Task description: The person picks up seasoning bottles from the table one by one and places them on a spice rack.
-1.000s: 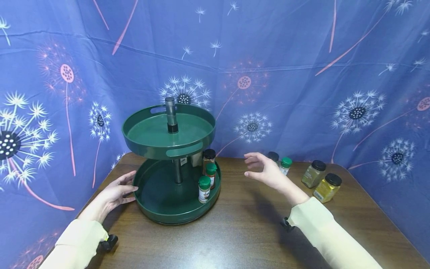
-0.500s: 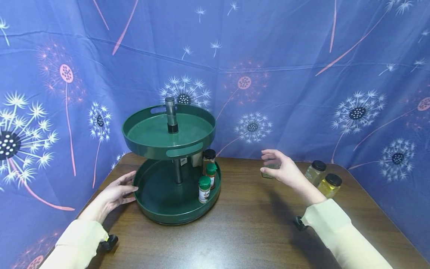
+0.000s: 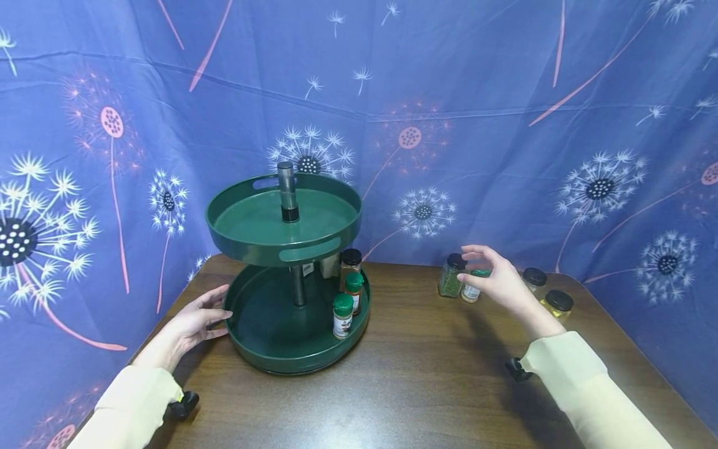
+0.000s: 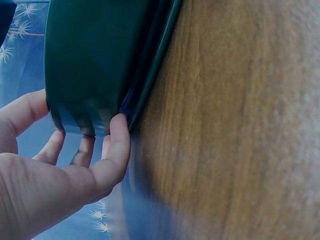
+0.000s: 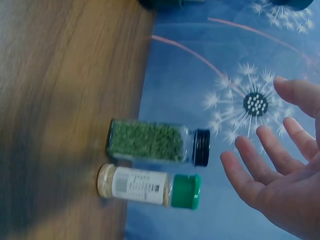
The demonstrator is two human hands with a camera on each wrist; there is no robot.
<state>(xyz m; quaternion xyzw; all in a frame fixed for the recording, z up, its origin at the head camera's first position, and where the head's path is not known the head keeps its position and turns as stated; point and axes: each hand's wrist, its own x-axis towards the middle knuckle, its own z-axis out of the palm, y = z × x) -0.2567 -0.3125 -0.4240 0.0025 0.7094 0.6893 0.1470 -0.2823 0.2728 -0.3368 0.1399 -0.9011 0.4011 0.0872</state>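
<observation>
Brown wood bench (image 3: 387, 393), green two-tier stand (image 3: 249, 251). Left hand (image 3: 193, 322) touches it, fingers spread; right hand (image 3: 496, 279), fingers wide and holding nothing, is near the bench's herb jar (image 3: 450, 282) (reaching step, I'd guess). Grabbing it needs them closer, narrower.

The two-tier tray (image 3: 247, 218) is showing smooth, glossy plastic, its post (image 3: 287, 192) gleaming like metal; the herb jar (image 5: 147, 141) is looking smooth and glassy, the wood-grain desk (image 3: 404, 368) shiny, the creased cloth backdrop (image 3: 482, 118) matt.
</observation>
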